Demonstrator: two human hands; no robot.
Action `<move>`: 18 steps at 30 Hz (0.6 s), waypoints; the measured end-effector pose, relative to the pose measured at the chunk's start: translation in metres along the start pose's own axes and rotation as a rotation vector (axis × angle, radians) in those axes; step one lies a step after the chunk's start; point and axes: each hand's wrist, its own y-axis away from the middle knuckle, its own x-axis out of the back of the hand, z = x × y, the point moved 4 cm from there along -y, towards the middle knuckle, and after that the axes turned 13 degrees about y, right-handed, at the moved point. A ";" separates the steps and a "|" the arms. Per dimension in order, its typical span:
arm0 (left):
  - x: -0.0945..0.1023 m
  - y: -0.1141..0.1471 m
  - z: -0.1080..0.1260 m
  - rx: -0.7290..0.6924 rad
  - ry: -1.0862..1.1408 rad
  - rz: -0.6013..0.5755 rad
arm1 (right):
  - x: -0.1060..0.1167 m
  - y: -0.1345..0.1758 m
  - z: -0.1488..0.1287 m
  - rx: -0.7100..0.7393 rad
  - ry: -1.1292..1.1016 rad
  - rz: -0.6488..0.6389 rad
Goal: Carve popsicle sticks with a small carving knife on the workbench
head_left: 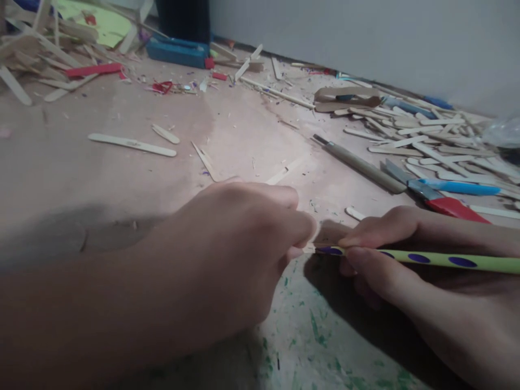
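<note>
My right hand (390,260) grips a yellow-green pencil (439,260) with purple oval spots, lying nearly level and pointing left. My left hand (247,244) is closed, thumb and fingers pinching a small pale wooden piece (309,248), most of it hidden by the fingers. The pencil's tip meets or almost touches the end of that piece. Just beyond my hands lie a wooden-handled chisel (361,165) and a red-handled cutter (450,205). A craft stick (354,214) pokes out behind my right fingers.
A heap of craft sticks (439,138) spreads at the right, with a blue pen (459,187) on it. More sticks pile up at the far left (49,54). A blue object (179,51) stands by the wall (365,43). Loose sticks (132,143) and shavings litter the table.
</note>
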 end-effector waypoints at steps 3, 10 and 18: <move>0.005 0.001 0.006 -0.008 -0.018 0.014 | 0.000 0.000 -0.002 0.013 0.013 0.026; 0.003 -0.001 0.003 -0.065 -0.056 0.068 | 0.002 -0.007 0.002 0.058 -0.011 -0.037; 0.003 -0.002 0.003 -0.079 -0.060 0.062 | -0.004 -0.002 0.002 -0.007 -0.133 -0.035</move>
